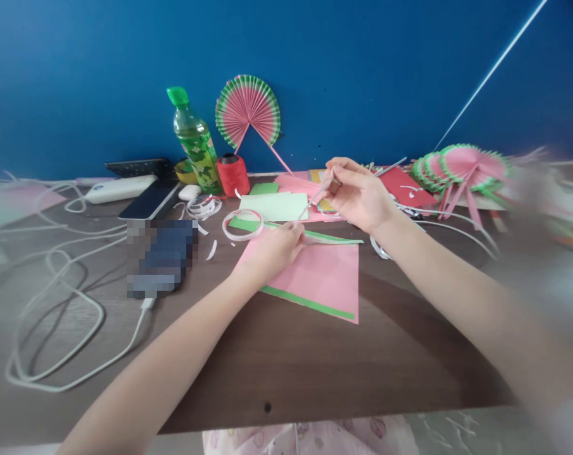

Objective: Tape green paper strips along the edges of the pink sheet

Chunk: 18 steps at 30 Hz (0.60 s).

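Note:
My left hand rests closed on the upper left corner of a pink paper sheet with green strips along its edges, pinching one end of a thin white strip. My right hand is raised just behind the sheet and pinches the strip's other end, so the strip runs slanted between both hands. A roll of white tape lies just left of my left hand.
A green bottle, a red thread spool and a pink-green paper fan stand against the blue wall. More finished fans are stacked at the right. A phone, white cables and a power bank lie left.

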Motion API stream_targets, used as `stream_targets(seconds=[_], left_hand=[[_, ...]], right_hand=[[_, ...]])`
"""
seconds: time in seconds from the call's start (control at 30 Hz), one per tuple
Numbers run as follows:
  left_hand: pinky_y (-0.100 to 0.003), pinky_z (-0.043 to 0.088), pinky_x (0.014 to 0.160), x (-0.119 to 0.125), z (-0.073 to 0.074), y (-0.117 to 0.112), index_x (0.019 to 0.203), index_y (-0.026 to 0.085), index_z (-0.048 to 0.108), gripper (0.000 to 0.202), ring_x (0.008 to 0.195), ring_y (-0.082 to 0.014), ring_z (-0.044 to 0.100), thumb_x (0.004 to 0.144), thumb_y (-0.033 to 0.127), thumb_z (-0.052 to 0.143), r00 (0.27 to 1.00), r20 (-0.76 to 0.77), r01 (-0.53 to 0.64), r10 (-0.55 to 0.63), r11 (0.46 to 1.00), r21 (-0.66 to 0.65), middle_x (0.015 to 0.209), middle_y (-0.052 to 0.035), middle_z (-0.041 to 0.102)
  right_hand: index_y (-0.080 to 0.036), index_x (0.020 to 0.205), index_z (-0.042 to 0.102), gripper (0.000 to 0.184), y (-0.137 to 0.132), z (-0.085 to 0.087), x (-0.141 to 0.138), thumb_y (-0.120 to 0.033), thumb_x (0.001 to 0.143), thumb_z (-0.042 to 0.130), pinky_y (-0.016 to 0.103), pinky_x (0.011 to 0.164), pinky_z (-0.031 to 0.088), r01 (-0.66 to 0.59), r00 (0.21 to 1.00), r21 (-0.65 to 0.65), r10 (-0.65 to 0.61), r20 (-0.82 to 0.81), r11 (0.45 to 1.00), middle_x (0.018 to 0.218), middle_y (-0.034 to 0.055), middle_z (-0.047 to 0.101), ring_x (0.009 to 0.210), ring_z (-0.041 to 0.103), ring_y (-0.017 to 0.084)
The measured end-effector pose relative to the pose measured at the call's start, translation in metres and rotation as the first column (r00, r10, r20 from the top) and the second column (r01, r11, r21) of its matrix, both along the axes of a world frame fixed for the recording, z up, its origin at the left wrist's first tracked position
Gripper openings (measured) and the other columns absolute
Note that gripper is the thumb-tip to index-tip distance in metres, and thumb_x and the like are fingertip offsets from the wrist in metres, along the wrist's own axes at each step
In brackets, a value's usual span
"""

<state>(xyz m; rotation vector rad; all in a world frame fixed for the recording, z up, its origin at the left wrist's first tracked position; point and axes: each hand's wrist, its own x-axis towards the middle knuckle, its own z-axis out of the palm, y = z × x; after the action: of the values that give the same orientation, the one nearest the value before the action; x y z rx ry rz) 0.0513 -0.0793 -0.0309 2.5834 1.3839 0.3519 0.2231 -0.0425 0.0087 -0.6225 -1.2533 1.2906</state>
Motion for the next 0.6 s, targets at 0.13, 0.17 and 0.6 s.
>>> stream_targets(seconds=[0.13, 0.17, 0.6], left_hand=[[-0.033, 0.044, 0.07, -0.001, -0.003, 0.0, 0.088, 0.016, 0.053, 0.017, 0.084, -0.0222, 0.059, 0.089, 0.018, 0.036, 0.999, -0.036, 0.032, -0.028, 0.995, 0.099, 0.09, -0.0089, 0.061], [-0.033, 0.043, 0.071, -0.001, -0.004, 0.001, 0.086, 0.016, 0.053, 0.018, 0.083, -0.0218, 0.058, 0.088, 0.017, 0.035, 1.0, 0.002, 0.01, -0.011, 0.996, 0.09, 0.089, -0.0087, 0.061], [-0.02, 0.039, 0.055, -0.012, 0.008, 0.019, 0.072, 0.015, 0.048, 0.009, 0.052, -0.006, 0.052, 0.081, 0.016, 0.051, 0.338, 0.762, 0.34, 0.552, 0.683, -0.646, 0.066, -0.0007, 0.061]], right_hand=[[-0.023, 0.079, 0.059, 0.007, 0.001, 0.001, 0.002, -0.029, 0.079, 0.063, 0.02, 0.056, 0.047, -0.008, 1.0, 0.011, 0.008, -0.013, 1.0, 0.068, -0.0057, 0.057, 0.062, 0.057, 0.006], [-0.024, 0.079, 0.059, 0.007, 0.001, 0.002, 0.002, -0.03, 0.08, 0.063, 0.021, 0.056, 0.047, -0.004, 1.0, 0.017, 0.004, -0.007, 1.0, 0.068, -0.0057, 0.057, 0.063, 0.057, 0.006], [-0.026, 0.077, 0.057, 0.01, -0.007, 0.016, 0.003, -0.034, 0.081, 0.061, 0.023, 0.058, 0.046, 0.088, 0.993, 0.005, -0.088, 0.075, 0.996, 0.075, -0.005, 0.059, 0.07, 0.059, 0.009]])
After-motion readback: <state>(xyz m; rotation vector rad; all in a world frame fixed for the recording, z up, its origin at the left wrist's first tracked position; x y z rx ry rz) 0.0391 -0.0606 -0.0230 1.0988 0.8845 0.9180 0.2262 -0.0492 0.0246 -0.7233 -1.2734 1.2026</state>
